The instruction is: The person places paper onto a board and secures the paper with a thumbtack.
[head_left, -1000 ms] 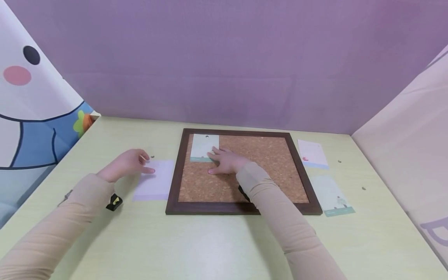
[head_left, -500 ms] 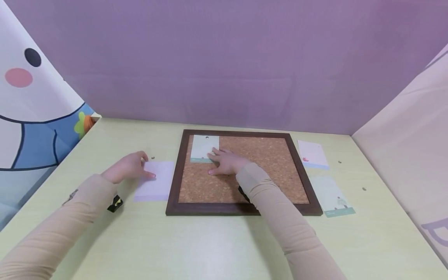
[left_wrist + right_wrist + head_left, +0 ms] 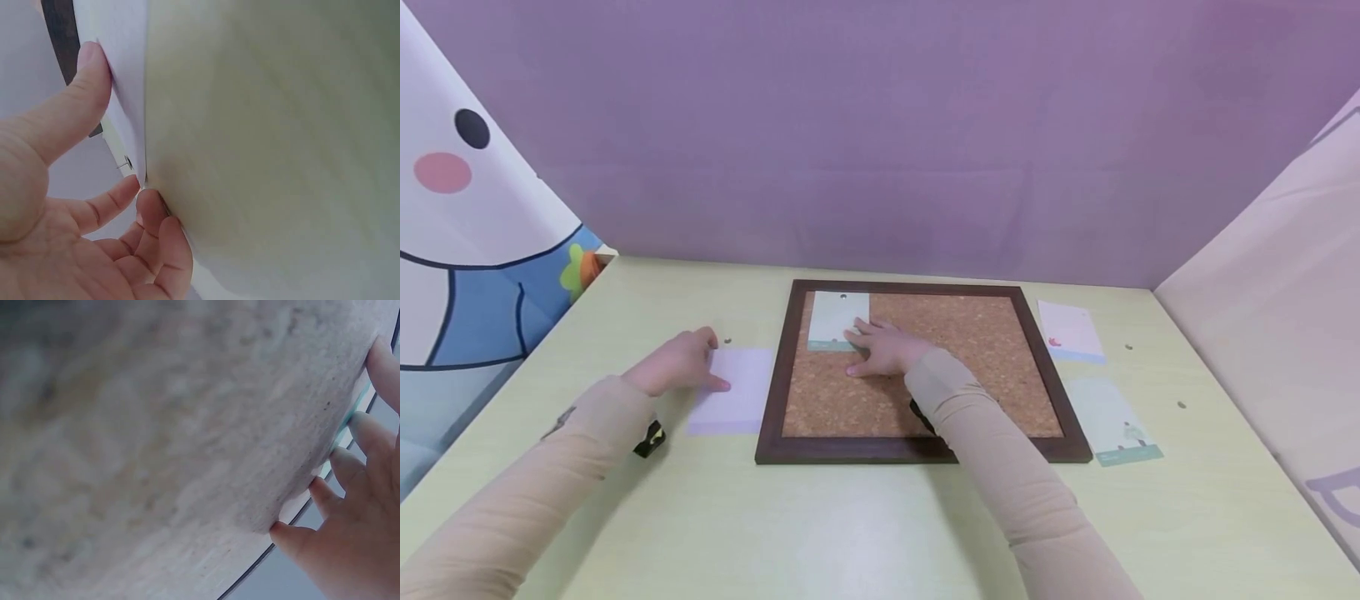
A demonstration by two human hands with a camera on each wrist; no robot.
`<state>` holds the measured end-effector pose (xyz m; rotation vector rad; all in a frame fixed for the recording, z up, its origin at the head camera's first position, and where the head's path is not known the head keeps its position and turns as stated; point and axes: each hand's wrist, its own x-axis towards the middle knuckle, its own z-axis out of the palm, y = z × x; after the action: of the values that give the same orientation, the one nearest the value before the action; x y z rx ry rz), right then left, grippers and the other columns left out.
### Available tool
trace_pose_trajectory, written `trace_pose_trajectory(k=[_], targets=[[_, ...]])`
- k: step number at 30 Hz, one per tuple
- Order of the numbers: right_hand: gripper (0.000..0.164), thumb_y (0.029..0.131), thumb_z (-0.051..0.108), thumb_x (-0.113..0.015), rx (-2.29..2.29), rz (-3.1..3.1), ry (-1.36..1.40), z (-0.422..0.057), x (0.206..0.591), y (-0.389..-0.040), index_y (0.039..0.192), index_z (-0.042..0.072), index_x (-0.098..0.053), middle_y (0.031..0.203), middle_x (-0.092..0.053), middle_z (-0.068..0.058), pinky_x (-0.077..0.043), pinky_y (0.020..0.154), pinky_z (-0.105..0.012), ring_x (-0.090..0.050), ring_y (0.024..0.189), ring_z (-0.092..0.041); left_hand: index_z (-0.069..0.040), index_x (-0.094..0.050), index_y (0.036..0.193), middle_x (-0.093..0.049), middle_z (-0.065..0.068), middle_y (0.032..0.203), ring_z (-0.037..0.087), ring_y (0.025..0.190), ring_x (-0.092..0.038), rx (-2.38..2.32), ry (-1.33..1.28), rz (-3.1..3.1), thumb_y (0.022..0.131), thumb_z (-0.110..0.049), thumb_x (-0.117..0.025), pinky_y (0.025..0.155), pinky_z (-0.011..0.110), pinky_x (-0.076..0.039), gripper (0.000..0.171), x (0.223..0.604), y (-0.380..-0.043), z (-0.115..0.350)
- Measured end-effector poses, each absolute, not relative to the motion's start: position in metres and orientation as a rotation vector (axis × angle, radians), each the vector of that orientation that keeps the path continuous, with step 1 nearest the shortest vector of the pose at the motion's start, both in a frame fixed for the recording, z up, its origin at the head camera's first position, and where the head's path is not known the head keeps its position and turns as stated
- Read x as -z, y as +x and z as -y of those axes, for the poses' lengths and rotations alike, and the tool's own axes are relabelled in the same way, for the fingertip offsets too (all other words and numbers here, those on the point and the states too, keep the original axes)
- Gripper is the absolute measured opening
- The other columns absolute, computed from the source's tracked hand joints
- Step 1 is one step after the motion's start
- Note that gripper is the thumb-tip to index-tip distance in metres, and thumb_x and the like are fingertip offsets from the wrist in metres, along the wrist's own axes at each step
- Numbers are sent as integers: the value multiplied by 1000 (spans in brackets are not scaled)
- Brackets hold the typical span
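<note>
My left hand [image 3: 679, 363] is at the lilac note sheet [image 3: 743, 392] left of the corkboard. In the left wrist view its thumb [image 3: 94, 81] touches the sheet's face, and the fingertips sit at the sheet's corner and edge, apart from the thumb. Just beyond them is a small thumbtack [image 3: 129, 162]. My right hand [image 3: 887, 348] rests with spread fingers on the framed corkboard [image 3: 970, 358]. Some of its fingertips touch a pale green note sheet [image 3: 835, 317] at the board's upper left, where a thumbtack [image 3: 843, 297] sits near the sheet's top edge.
Right of the board lie a pink-white note sheet [image 3: 1070, 330] and a green-white note sheet [image 3: 1112, 417]. Two more thumbtacks, one far [image 3: 1129, 347] and one near [image 3: 1182, 405], lie farther right. A purple curtain [image 3: 880, 142] hangs behind the table.
My left hand has shifted slightly right and nearer, its thumb sliding down over the lilac sheet. My right hand stays on the board. The whole head view has sunk slightly.
</note>
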<state>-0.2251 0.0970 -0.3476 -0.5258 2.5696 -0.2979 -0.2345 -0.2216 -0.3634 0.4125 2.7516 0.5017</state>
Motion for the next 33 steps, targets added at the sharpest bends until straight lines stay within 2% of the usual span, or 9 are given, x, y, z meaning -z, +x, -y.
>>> trace_pose_trajectory(k=[11,25,33], targets=[[71,94,47,-51,272,-2565,-536,-98,346,-228,151,26,-15,160,-1,3,0,118,-46,2,147,-24,12,-44,111,-55,22,91,30,81,-49,-489,436,-2758,71,-27,-82,74,42,-45,68,360,-236,217],[72,93,48,-51,308,-2554,-517,-99,348,-227,151,27,-14,160,0,5,0,118,-47,3,147,-23,11,-41,113,-54,28,99,34,87,-51,-460,391,-2742,72,-28,-82,78,47,-46,69,357,-234,214],[71,94,48,-50,286,-2555,-525,-98,348,-226,151,28,-14,160,0,5,2,118,-47,4,147,-22,10,-39,109,-53,28,96,33,84,-51,-438,379,-2763,73,-27,-82,76,46,-46,67,357,-231,214]])
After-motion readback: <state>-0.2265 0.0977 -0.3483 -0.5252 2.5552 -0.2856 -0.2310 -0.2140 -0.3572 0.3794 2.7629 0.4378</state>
